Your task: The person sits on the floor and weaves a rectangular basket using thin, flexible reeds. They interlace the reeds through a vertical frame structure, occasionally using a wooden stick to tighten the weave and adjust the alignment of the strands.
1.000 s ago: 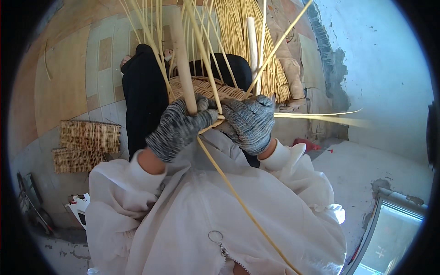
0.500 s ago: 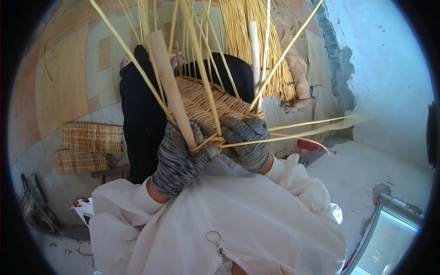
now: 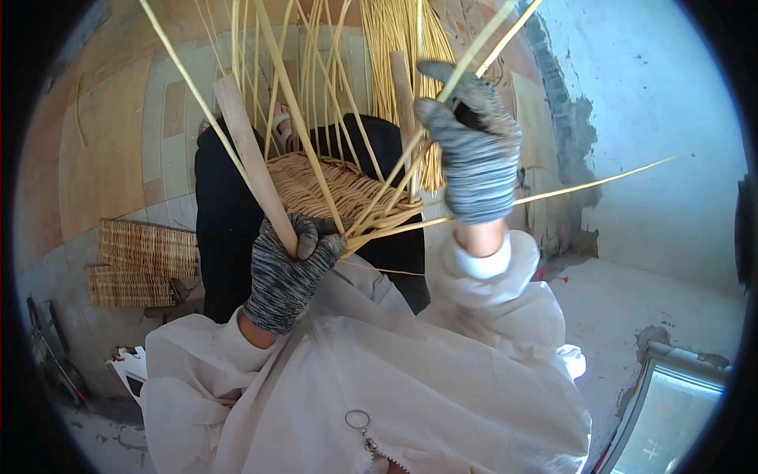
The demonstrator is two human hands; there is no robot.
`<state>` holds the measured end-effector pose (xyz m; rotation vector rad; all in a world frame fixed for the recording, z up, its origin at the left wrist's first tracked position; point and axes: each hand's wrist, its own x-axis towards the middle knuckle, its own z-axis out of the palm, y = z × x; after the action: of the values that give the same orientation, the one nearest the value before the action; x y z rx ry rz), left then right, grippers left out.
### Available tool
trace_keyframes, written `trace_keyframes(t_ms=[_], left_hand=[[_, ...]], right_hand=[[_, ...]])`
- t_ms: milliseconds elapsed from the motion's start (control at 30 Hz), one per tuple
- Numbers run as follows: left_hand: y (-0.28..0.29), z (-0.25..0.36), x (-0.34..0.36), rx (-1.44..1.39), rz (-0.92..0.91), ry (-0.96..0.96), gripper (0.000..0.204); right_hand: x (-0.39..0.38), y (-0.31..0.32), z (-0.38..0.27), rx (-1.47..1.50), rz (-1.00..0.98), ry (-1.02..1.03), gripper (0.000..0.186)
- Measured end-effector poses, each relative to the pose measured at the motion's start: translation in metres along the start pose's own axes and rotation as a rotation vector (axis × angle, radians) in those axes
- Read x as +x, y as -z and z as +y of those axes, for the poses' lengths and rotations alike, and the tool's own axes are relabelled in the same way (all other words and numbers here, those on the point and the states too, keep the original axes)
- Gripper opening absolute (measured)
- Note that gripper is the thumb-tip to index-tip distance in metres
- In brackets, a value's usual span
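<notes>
A partly woven willow basket piece [image 3: 320, 186] rests across my lap, with long upright rods standing from it. My left hand [image 3: 286, 276], in a grey knitted glove, is closed round its near left corner, at the foot of a flat wooden stake [image 3: 251, 158]. My right hand [image 3: 480, 158], gloved alike and somewhat blurred, is raised at the right with a pale willow rod [image 3: 480, 49] between thumb and fingers. That rod slants down to the woven edge. A second wooden stake [image 3: 401, 87] stands at the far right corner. Another rod [image 3: 584, 181] sticks out rightward beneath my right wrist.
A bundle of loose willow rods [image 3: 379, 47] lies on the tiled floor ahead. Two woven panels [image 3: 146, 251] lie at the left, near a wheeled metal object [image 3: 59, 355]. A pale wall [image 3: 647, 103] rises at the right, with a window [image 3: 671, 411] low down.
My right hand has left the near edge and swung up and right with a rod. My left hand keeps its hold on the corner; the basket piece has shifted slightly left.
</notes>
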<state>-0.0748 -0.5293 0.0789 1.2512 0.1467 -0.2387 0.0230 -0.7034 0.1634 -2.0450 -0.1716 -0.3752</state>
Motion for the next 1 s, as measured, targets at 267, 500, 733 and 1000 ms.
trace_keyframes(t_ms=[267, 500, 733, 1000], left_hand=[[-0.006, 0.0, -0.007, 0.031, 0.137, -0.01, 0.029], [0.007, 0.012, -0.013, -0.129, 0.186, -0.009, 0.026], [0.011, 0.011, -0.01, -0.18, 0.137, 0.003, 0.025], [0.06, -0.018, -0.057, 0.064, 0.03, -0.273, 0.013]], right_hand=[[-0.027, -0.042, 0.009, 0.881, -0.436, -0.275, 0.036], [-0.021, -0.048, -0.016, -0.015, -0.567, 0.148, 0.041], [-0.047, -0.002, -0.008, -0.862, -0.81, 0.606, 0.049], [-0.149, -0.017, -0.006, -0.539, -0.47, 0.696, 0.03]])
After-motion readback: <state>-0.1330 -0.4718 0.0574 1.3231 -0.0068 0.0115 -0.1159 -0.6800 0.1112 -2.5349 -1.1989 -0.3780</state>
